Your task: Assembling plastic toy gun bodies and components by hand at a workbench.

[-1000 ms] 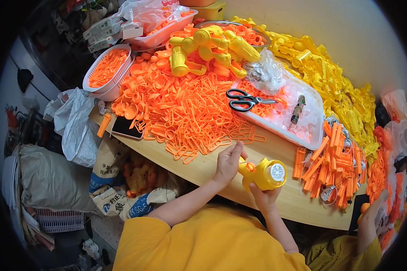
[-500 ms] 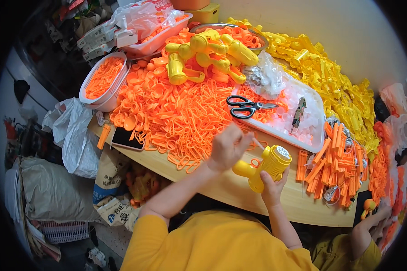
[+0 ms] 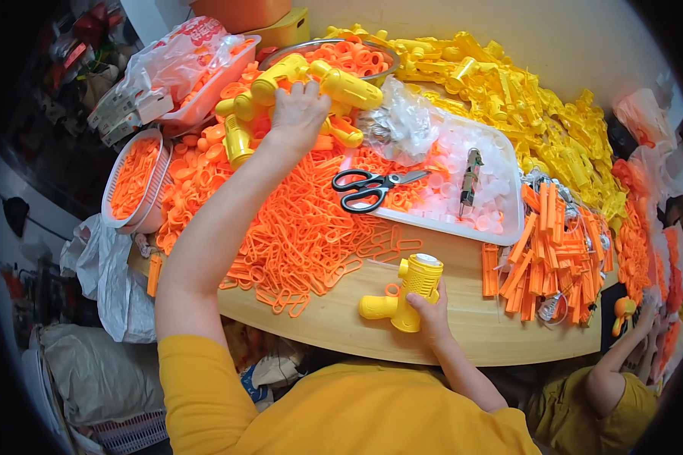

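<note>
My right hand (image 3: 430, 312) is closed around a yellow plastic toy shaped like a hair dryer (image 3: 420, 292), held above the near part of the table. Its short handle points left, and a round pale disc caps its top. A small orange ring shows beside the handle, and a thin pale strand sticks out to the left near the top. My left hand (image 3: 300, 115) is stretched far across the table, over a heap of similar yellow toys (image 3: 351, 89). Its fingers bend down among them, fingertips hidden, so I cannot tell whether they grip one.
Orange clips and links (image 3: 296, 227) cover the middle of the wooden table (image 3: 334, 322). Black-handled scissors (image 3: 376, 188) lie against a white tray (image 3: 514, 220) of translucent caps holding a multitool (image 3: 470, 182). Orange strips (image 3: 542, 265) lie right; yellow parts (image 3: 539, 136) behind. Another person's arm (image 3: 618, 360) shows lower right.
My left hand has left the toy's top and the thin strand there, and reached away to the yellow heap. My right hand still holds the toy, now more upright. The view has shifted.
</note>
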A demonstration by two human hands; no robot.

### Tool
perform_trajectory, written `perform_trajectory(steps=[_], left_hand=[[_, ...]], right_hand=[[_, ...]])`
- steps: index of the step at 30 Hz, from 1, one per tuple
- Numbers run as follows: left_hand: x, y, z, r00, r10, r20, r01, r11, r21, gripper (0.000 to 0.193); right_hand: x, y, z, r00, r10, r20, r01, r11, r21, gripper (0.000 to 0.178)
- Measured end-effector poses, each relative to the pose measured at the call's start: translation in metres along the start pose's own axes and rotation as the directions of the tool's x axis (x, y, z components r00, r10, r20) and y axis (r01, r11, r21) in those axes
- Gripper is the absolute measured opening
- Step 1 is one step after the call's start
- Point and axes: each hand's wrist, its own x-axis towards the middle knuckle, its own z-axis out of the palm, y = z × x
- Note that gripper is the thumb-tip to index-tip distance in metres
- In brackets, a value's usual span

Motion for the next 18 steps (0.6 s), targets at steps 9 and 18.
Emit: perform_trajectory(steps=[9, 18], left_hand=[[0.000, -0.029, 0.014, 0.921, 0.015, -0.390, -0.054, 0.995, -0.088, 0.020], [0.013, -0.048, -0.016, 0.764, 0.010, -0.645, -0.054, 0.997, -0.050, 0.021]], right_hand=[[0.003, 0.003, -0.003, 0.997, -0.002, 0.076, 0.002, 1.000, -0.002, 0.061], [0.002, 0.003, -0.004, 0.997, -0.008, 0.078, 0.007, 1.000, 0.015, 0.059]])
